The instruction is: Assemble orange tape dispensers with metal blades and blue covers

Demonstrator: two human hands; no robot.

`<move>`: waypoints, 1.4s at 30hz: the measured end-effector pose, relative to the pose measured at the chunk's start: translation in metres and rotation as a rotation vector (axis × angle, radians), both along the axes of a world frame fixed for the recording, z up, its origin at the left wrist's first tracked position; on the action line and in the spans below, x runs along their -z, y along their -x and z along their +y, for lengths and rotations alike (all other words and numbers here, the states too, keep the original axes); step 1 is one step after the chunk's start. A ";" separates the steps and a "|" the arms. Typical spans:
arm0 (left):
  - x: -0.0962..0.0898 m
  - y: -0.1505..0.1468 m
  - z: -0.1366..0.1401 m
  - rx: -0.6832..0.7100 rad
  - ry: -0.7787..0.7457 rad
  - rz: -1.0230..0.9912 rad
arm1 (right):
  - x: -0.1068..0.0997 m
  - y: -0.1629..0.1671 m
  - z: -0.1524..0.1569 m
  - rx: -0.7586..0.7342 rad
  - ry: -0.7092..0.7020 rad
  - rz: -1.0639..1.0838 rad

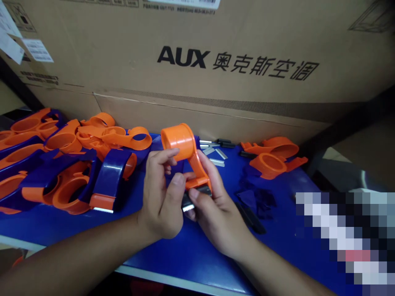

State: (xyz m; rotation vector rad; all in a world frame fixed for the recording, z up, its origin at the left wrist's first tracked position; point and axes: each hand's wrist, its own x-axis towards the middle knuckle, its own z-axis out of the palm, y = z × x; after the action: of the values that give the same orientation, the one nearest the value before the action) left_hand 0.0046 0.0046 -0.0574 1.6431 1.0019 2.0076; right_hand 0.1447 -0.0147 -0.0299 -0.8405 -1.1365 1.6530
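Observation:
Both my hands are around one orange tape dispenser frame (180, 142), held up over the table with its ring at the top. My left hand (162, 197) has its fingers curled at the ring and its thumb against the lower arm. A black end piece (187, 201) with a silver serrated blade sits at the frame's lower end. My right hand (220, 213) grips that lower end, its thumb pressing on the black piece and its fingers behind the frame. Whether the black piece is fully seated, I cannot tell.
Blue-and-orange tape dispensers (106, 176) crowd the left of the blue table (182, 259). Metal blade strips (216, 160) lie behind my hands. More orange frames (271, 158), dark blue scraps (256, 199) and a black handled tool (251, 218) are at right. A large carton (185, 82) walls the back.

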 end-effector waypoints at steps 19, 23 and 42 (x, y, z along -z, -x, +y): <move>-0.004 -0.009 -0.015 0.317 0.159 -0.261 | 0.017 0.012 -0.029 0.026 -0.116 0.003; -0.002 -0.009 -0.010 0.340 0.174 -0.279 | 0.014 0.012 -0.029 0.028 -0.169 -0.045; 0.001 0.003 0.024 0.201 0.138 -0.272 | -0.004 0.005 -0.002 0.101 0.101 0.175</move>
State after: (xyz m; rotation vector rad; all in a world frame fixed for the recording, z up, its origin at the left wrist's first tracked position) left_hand 0.0021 0.0285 -0.0580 1.3015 0.8217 1.9164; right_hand 0.1401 -0.0168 -0.0262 -0.7865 -0.8824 1.6760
